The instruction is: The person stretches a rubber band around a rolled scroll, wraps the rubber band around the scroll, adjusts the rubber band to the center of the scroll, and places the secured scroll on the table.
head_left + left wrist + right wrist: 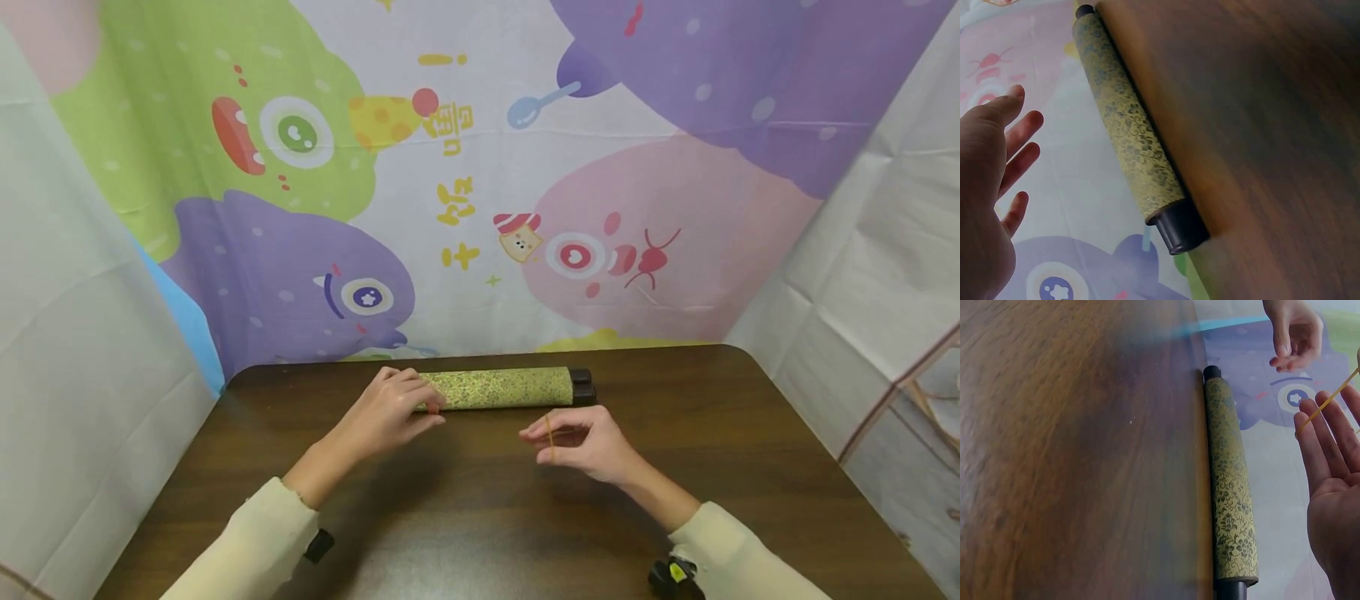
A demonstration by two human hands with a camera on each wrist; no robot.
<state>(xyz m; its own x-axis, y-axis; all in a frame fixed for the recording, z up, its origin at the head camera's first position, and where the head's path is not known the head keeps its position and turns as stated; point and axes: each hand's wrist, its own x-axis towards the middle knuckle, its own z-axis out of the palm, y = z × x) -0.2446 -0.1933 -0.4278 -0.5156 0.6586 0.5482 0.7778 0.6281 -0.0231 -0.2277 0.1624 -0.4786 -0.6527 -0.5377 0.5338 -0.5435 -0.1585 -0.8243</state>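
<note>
A rolled scroll (502, 389) in yellow-green floral brocade with black end knobs (582, 393) lies along the far part of the dark table. My left hand (382, 408) hovers over its left end, fingers loosely bent and thumb apart, holding nothing; the left wrist view shows this hand (985, 181) apart from the scroll (1129, 131). In front of the scroll's right end is my right hand (596, 446). A thin yellow rubber band (1328, 402) is stretched around its spread fingers and thumb. That band is off the scroll.
The brown wooden table (480, 525) has a rounded far edge just behind the scroll. A cartoon-printed curtain (480, 308) hangs directly behind it, with pale cloth (67, 333) at the left and more at the right. Dark wrist devices (318, 546) sit at both sleeves.
</note>
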